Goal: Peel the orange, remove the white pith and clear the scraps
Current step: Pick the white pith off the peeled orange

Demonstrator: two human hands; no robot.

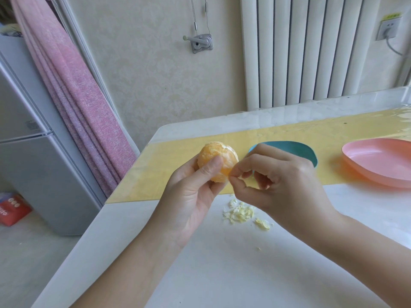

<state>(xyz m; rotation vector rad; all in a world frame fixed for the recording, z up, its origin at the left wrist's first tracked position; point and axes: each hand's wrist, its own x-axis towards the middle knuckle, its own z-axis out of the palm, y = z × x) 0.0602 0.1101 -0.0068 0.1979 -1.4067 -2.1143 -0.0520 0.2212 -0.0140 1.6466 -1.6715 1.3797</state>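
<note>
In the middle of the frame the left hand [191,196] holds the peeled orange [213,156], fingers [209,168] curled round it. The right hand [284,185] pinches the orange's right side with its fingertips. Pale pith scraps [242,213] lie on the white worktop [244,274] just below. A pink dish [378,161] sits at the right.

Pink curtain [73,96] beside a grey fridge [33,163], white radiator [311,52], wall socket [388,30], perhaps a red carton [13,210] on the floor [33,263].
</note>
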